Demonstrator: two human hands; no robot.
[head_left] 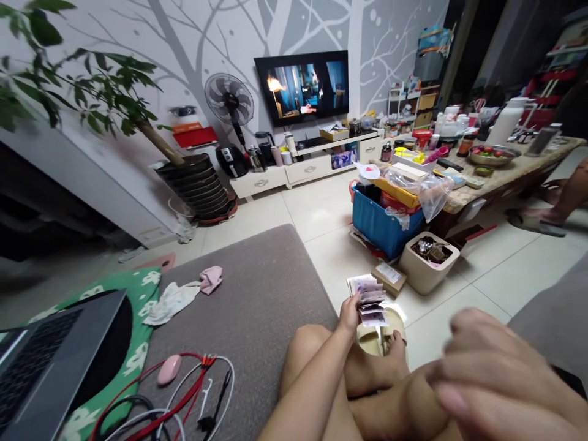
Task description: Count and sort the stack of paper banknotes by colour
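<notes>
My left hand (350,313) is closed on a fanned bundle of purplish banknotes (372,300), held above the lap and a beige slipper (392,318). Their upper edges spread apart, while the gripped ends are partly covered by the fingers. Large and blurred, my right hand (496,380) is close to the camera at the lower right, away from the notes. Its fingers are curled together with the thumb below them, and nothing shows between them.
A laptop (68,361), tangled cables (197,392) and a pink case (169,370) lie to the left on the grey couch (257,306). Ahead are a small carton (389,278), a bin (425,275) and a blue crate (381,223). Another person's leg (569,193) is at right.
</notes>
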